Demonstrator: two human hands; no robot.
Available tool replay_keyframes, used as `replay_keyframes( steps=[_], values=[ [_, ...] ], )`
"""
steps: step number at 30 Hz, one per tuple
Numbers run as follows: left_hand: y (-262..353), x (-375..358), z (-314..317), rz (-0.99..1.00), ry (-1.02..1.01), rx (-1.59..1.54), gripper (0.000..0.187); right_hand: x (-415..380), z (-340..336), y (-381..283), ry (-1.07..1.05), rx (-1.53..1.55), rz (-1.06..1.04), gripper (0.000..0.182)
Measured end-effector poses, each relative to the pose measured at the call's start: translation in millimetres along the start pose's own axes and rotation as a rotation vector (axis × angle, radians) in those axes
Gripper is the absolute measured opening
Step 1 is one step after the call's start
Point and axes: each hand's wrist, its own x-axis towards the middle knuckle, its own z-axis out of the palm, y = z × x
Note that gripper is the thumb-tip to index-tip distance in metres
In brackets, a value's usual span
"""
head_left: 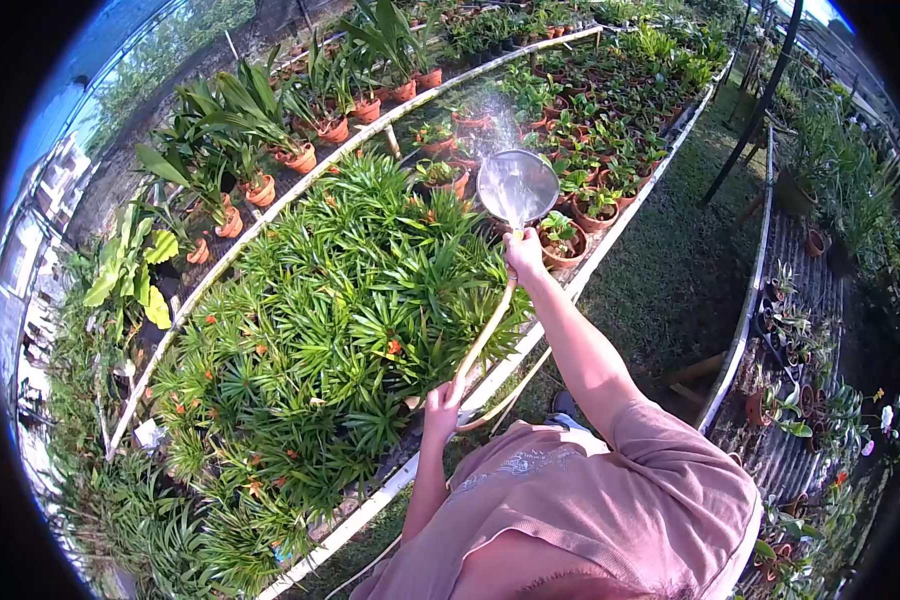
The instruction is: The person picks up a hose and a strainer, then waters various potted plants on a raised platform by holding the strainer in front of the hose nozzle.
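Observation:
My right hand (523, 254) is closed around the neck of a round watering rose (518, 186), held out over the bench. Water sprays from the rose toward the potted plants beyond it. A pale yellow hose (486, 335) runs from that hand back toward my body. Lower down, my left hand (440, 408) is closed around the same hose. Beneath the hose grow dense, narrow-leaved green plants (360, 270) with some orange flowers. Just beside the rose stand small leafy plants in terracotta pots (564, 245).
A pale bench edge (610, 235) runs diagonally past my right arm. Taller plants in terracotta pots (295, 157) line the far side. To the right lie a grass path (660, 270), a thin dark pole (765, 105) and another slatted bench (795, 300) with pots.

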Motion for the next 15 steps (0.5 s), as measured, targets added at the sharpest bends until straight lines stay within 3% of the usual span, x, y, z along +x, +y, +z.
replay_keyframes(
  steps=[4, 6, 8, 15],
  values=[
    [6, 2, -2, 0.064, -0.104, -0.001, 0.047, 9, -23, 7, 0.143, -0.055, -0.139, 0.024],
    [7, 11, 5, 0.121, -0.144, -0.001, 0.046, -2, -39, -15, 0.207, 0.013, -0.069, 0.023],
    [49, -2, 11, 0.070, -0.194, -0.085, 0.045, 7, -54, -20, 0.295, 0.036, -0.133, 0.022],
    [64, -9, 18, 0.125, -0.234, -0.098, 0.041, -14, -67, -48, 0.134, 0.083, -0.091, 0.019]
  ],
)
